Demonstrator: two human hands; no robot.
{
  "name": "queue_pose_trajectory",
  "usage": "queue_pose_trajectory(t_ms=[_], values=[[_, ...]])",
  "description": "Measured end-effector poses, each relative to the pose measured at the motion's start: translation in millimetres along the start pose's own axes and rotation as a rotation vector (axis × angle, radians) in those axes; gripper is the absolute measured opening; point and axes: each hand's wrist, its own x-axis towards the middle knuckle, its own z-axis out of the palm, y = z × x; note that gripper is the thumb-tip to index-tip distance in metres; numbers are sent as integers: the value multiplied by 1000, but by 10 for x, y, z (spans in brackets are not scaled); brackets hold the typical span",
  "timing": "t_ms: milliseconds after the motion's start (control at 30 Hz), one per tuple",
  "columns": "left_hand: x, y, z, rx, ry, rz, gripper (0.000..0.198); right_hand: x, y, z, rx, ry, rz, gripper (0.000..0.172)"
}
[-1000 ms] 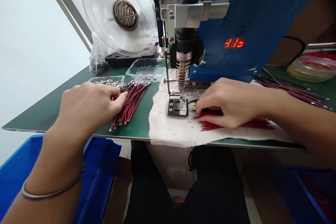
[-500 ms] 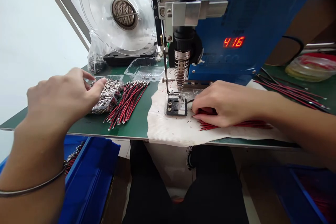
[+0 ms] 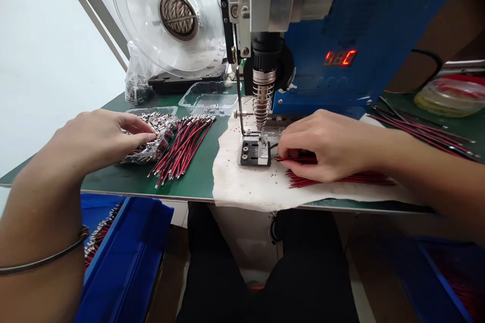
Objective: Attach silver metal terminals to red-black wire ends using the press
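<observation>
My left hand (image 3: 100, 136) reaches over a clear tray heaped with small metal terminals (image 3: 159, 128), its fingertips pinched together at the pile; what they hold is too small to make out. Beside the tray lies a bundle of red-and-black wires (image 3: 182, 149). My right hand (image 3: 328, 144) rests on the white cloth (image 3: 246, 186), fingers closed on a red wire (image 3: 293, 158) whose end points at the small metal fixture block (image 3: 254, 153) under the soldering head (image 3: 262, 93). More red wires (image 3: 352, 179) lie under that hand.
A blue machine with a red digit display (image 3: 340, 57) stands behind the fixture. A clear solder reel (image 3: 170, 15) and an empty clear tray (image 3: 210, 98) sit at the back left. Blue bins (image 3: 125, 262) hang below the green table edge. Long wires (image 3: 424, 133) lie at right.
My left hand left the wire bundle, swung out left and came down onto the terminal tray. My right hand shifted slightly with its wire toward the fixture. The display digits changed.
</observation>
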Motion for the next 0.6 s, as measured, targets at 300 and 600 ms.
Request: queue_pose_trajectory(t_ms=[300,600], values=[[-81,30,-29,43,124,18,20,0,11,3,-44,94,-83,26],[-687,803,439,-970,487,128,10,5,9,-17,-72,94,-149,27]])
